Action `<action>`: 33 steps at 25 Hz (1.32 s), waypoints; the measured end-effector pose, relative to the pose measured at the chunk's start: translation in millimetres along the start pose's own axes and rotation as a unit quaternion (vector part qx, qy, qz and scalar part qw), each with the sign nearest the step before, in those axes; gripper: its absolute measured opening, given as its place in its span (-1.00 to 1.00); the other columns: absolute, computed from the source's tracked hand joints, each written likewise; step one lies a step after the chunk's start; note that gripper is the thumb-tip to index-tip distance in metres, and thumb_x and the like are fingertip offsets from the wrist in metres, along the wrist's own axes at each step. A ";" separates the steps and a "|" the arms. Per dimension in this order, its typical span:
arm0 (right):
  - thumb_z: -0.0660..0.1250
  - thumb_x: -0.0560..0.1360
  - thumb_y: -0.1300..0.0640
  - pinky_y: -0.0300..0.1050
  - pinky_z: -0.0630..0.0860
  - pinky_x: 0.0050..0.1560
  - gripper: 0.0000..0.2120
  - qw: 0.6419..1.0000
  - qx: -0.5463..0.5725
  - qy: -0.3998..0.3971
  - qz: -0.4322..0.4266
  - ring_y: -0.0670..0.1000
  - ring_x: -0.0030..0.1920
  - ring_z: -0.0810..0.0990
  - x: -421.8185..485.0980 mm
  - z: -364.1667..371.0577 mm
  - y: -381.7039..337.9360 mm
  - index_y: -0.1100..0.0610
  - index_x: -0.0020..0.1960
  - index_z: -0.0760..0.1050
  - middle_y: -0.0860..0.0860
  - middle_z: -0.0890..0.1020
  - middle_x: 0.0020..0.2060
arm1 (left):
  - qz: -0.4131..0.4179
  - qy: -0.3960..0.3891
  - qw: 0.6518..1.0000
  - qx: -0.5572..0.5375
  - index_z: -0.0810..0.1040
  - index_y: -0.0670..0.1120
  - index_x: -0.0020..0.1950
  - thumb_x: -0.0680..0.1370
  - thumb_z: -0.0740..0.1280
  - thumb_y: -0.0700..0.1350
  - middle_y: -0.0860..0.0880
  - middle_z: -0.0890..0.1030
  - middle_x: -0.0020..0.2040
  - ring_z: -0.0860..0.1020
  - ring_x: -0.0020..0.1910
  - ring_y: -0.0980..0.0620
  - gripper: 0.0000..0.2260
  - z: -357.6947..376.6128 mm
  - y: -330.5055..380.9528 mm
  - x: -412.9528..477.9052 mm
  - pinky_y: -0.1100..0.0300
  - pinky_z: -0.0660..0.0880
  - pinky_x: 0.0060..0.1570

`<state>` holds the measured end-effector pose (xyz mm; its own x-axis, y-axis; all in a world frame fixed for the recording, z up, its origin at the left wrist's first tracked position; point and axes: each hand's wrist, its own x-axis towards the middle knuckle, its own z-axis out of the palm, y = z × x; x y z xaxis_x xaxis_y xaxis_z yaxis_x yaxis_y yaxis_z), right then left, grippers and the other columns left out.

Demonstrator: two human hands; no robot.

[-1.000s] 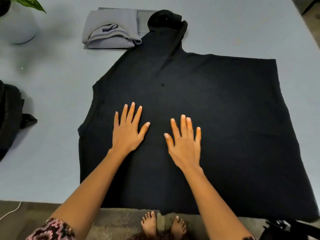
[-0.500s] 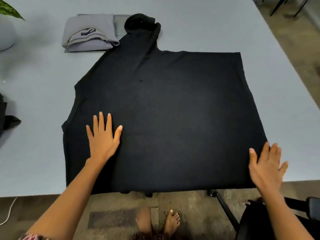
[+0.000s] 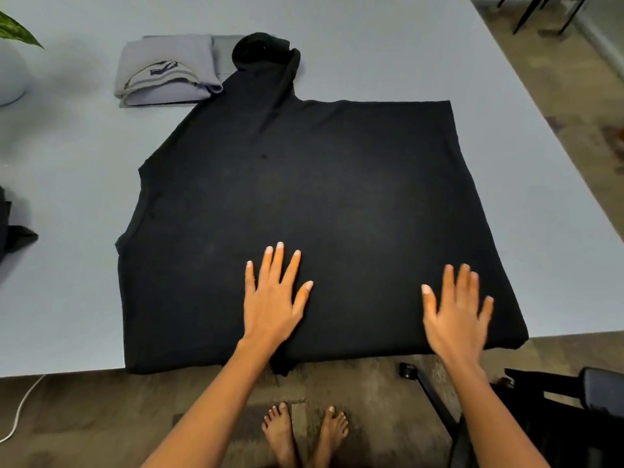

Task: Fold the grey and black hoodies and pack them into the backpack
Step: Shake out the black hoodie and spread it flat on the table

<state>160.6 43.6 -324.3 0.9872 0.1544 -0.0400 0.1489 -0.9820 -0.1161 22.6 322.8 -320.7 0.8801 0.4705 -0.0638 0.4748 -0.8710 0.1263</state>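
Both hands are flat and wide open, with the fingers straight and spread, and they hold nothing. The left hand (image 3: 273, 298) lies palm down on the black hoodie (image 3: 320, 184), near the middle of its near part. The right hand (image 3: 456, 315) is over the near right part of the same hoodie, well apart from the left one. It looks blurry, so I cannot tell if it presses on the cloth or just floats over it. The black hoodie is spread out flat on the pale blue bench (image 3: 405, 45) and fills most of the middle. Its near edge hangs a little over the near side of the bench. Its hood (image 3: 263, 52) is bunched up at the far end. The grey hoodie (image 3: 165, 69) is folded into a neat bundle at the far left, and the black hood touches its right side. A dark thing (image 3: 13, 228) pokes in at the left edge of the bench, but too little of it shows to tell what it is. At the far left corner stands a white pot (image 3: 10, 79) with a green leaf (image 3: 17, 28) above it. Two bare feet (image 3: 304, 430) stand on the floor below the bench. A black chair (image 3: 601, 390) is at the near right, and a white cable (image 3: 20, 410) lies on the floor at the near left.
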 end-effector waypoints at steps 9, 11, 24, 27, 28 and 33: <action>0.28 0.53 -0.19 0.17 0.17 0.49 -0.20 0.793 0.456 0.075 0.397 0.18 0.50 0.21 -38.0 1.5 26.2 0.13 0.58 -0.01 0.13 0.15 0.55 | -0.172 0.072 0.982 -0.038 0.20 0.03 0.58 0.62 -0.07 0.23 -0.08 0.15 0.59 0.04 0.59 -0.08 -0.43 -3.0 -64.3 -55.6 -0.25 0.01 0.48; 0.40 0.48 -0.14 0.18 0.37 0.38 -0.29 0.614 0.644 0.040 0.454 0.10 0.32 0.48 -49.3 2.4 7.1 0.08 0.51 0.22 0.07 0.46 0.38 | -0.184 0.100 0.971 -0.119 0.29 -0.04 0.54 0.63 -0.03 0.19 -0.06 0.20 0.58 0.07 0.58 -0.03 -0.45 -5.2 -59.8 -57.7 -0.22 -0.04 0.51; 0.42 0.50 0.19 0.06 0.54 0.15 -0.84 0.506 0.730 -0.038 0.457 0.05 0.07 0.61 -96.9 -52.2 -41.4 0.10 0.07 0.55 0.06 0.64 0.05 | -0.464 -0.187 0.310 -0.809 0.52 -0.20 0.23 0.62 0.23 0.05 -0.20 0.63 0.16 0.59 0.12 -0.11 -0.65 6.1 83.6 -161.9 0.01 0.45 0.18; 0.42 0.51 0.20 0.02 0.54 0.08 -0.77 0.493 0.740 -0.031 0.457 0.05 0.10 0.59 -94.2 -61.2 -39.2 0.12 0.15 0.54 0.05 0.63 0.06 | -0.463 -0.094 0.085 -0.877 0.33 -0.26 0.45 0.59 0.26 0.13 -0.24 0.47 0.38 0.44 0.36 -0.20 -0.41 8.4 71.4 -142.7 -0.10 0.30 0.39; 0.41 0.51 0.20 0.02 0.55 0.07 -0.81 0.491 0.743 -0.034 0.454 0.05 0.09 0.59 -95.0 -62.8 -37.8 0.12 0.12 0.54 0.05 0.64 0.05 | -0.467 -0.060 0.036 -0.882 0.28 -0.27 0.48 0.59 0.27 0.10 -0.25 0.42 0.42 0.39 0.41 -0.21 -0.40 4.5 70.2 -136.8 -0.12 0.27 0.42; 0.39 0.51 0.26 0.06 0.56 0.13 -0.87 0.491 0.752 -0.019 0.440 0.05 0.03 0.62 -92.3 -70.3 -32.5 0.16 0.06 0.55 0.07 0.65 -0.01 | -0.487 0.033 -0.064 -0.871 0.17 -0.24 0.54 0.60 0.29 -0.02 -0.19 0.35 0.48 0.31 0.48 -0.16 -0.40 -1.8 60.3 -127.1 -0.10 0.22 0.47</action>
<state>68.6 53.7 -247.1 0.6253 -0.2273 -0.7466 -0.5736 0.5148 -0.6371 -60.6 210.7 -303.3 0.4665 0.1228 -0.8759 -0.5755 0.7941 -0.1952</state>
